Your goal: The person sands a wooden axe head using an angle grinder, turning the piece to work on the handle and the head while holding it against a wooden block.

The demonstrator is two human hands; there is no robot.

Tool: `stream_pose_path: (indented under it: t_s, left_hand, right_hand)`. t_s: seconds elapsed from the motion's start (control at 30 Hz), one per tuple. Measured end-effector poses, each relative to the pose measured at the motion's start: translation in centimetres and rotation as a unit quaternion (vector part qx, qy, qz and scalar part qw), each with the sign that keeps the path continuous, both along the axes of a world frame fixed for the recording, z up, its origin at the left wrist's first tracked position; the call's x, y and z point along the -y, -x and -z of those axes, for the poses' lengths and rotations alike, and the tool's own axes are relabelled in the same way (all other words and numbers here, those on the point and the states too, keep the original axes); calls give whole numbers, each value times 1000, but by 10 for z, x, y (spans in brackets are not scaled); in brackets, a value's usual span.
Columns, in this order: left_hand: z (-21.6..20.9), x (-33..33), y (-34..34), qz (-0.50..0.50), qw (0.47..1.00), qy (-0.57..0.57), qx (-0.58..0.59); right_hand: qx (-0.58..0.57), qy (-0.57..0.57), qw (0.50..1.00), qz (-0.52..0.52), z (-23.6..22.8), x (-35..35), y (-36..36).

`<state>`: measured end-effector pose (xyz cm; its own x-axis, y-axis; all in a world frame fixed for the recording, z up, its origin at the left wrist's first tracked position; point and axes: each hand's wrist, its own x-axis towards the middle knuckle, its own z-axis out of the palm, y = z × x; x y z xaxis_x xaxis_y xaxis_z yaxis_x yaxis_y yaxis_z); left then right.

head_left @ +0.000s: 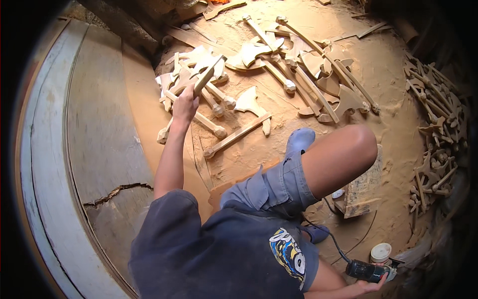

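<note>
While gripping a wooden bar (210,74) in the closed left hand (185,103), over a cluster of pale axe-shaped pieces (199,56), holds a black corded power tool (363,270) in the right hand (374,285), at lower right near a round white tub (381,250). Wraps fingers round each (hard to make out the bar's lower end). Faces another heap of wooden pieces (312,64) on the dusty floor (393,65).
</note>
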<state>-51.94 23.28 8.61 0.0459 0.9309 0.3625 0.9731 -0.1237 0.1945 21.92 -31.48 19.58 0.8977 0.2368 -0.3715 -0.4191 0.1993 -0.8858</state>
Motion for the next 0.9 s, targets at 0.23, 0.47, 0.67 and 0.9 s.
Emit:
stream_pose_path:
  t_s: [0.23,0.47,0.67,0.9]
  left_hand:
    - [45,34,-7,-106,975,182,-72]
    - [176,155,-7,-76,878,451,-140]
    - [218,170,13,-11,927,354,-125]
    - [222,185,34,80,927,364,-34]
  right_hand:
    - [32,10,999,13,7,-13,-16]
    - [26,26,998,-49,2,-32,-21]
    - [5,-7,996,-90,5,-37,-22]
    - [9,-7,997,-73,7,-37,-19]
